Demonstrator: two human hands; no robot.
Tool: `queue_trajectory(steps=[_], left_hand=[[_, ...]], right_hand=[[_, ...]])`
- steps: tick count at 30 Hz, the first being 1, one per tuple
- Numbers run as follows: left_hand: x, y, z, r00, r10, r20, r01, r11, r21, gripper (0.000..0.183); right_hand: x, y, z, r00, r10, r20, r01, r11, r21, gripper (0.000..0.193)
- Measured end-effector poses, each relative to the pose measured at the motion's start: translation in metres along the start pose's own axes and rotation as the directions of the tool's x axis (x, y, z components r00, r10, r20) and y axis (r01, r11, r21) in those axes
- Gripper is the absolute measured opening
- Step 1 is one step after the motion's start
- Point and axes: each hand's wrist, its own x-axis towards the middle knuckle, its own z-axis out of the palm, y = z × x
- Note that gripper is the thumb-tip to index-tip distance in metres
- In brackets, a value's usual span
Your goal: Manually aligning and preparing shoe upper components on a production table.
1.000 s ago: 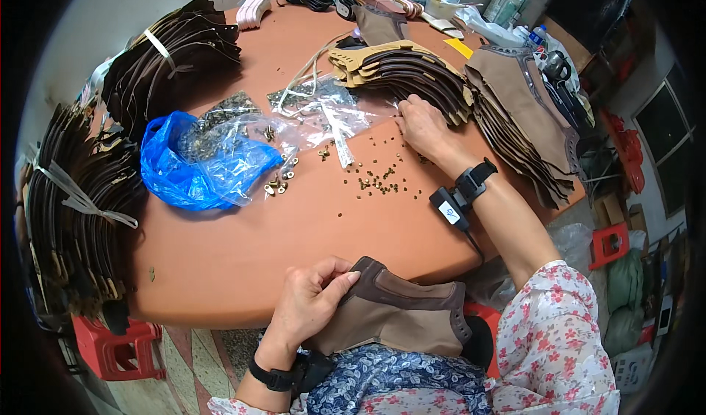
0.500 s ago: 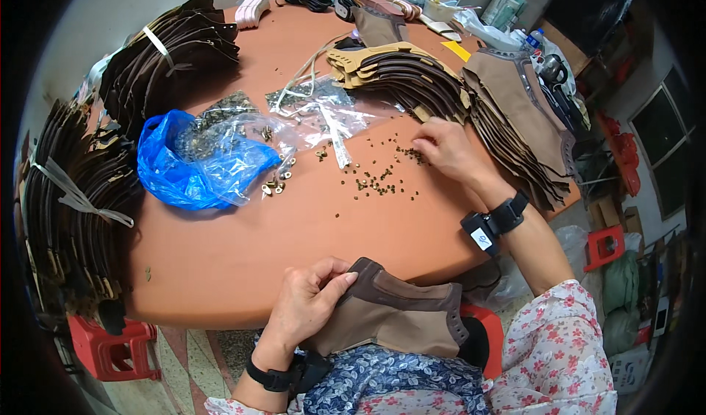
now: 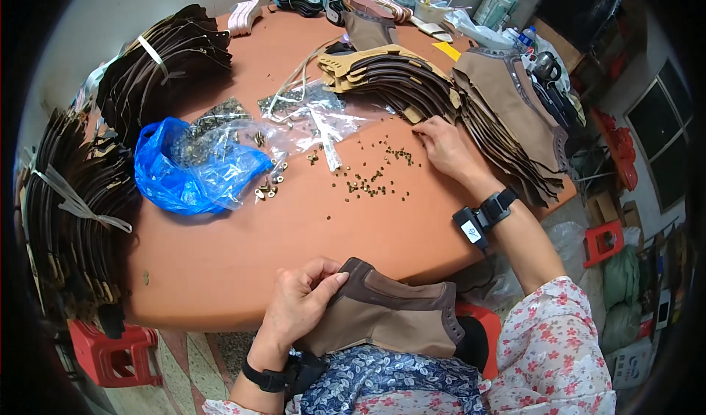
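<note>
My left hand (image 3: 305, 297) pinches the upper left corner of a brown shoe upper (image 3: 390, 305). The piece lies across my lap at the table edge, with a dark trim band and a row of eyelet holes at its right end. Over the table, my right hand (image 3: 445, 147) has thumb and fingers drawn together; whatever is between them is hidden. Small brass-coloured metal fasteners (image 3: 368, 185) lie scattered to the left of it. Just beyond its fingers is a stack of tan-edged dark pieces (image 3: 397, 80).
More brown uppers (image 3: 507, 113) fan out at the right. Tied dark bundles (image 3: 165, 62) stand at the left. A blue plastic bag (image 3: 158, 183), clear bags (image 3: 309, 106) and larger metal studs (image 3: 268, 187) lie mid-table. Red stools (image 3: 110, 352) stand below.
My right hand has shifted slightly away from the scattered fasteners, toward the stack. My left hand keeps its hold on the shoe upper. The whole view has shifted a little.
</note>
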Motion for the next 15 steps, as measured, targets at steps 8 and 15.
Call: queue_trajectory(steps=[8,15], left_hand=[[0.0,-0.004,-0.001,1.0,-0.022,0.013,0.022,1.0,-0.005,0.014],[0.0,-0.004,-0.002,1.0,0.002,0.023,-0.002,1.0,-0.011,0.013]], right_hand=[[-0.005,-0.025,-0.006,0.994,-0.01,0.108,0.013,1.0,-0.021,0.017],[0.032,-0.028,0.001,0.976,-0.219,0.01,0.206,0.902,-0.38,0.019]])
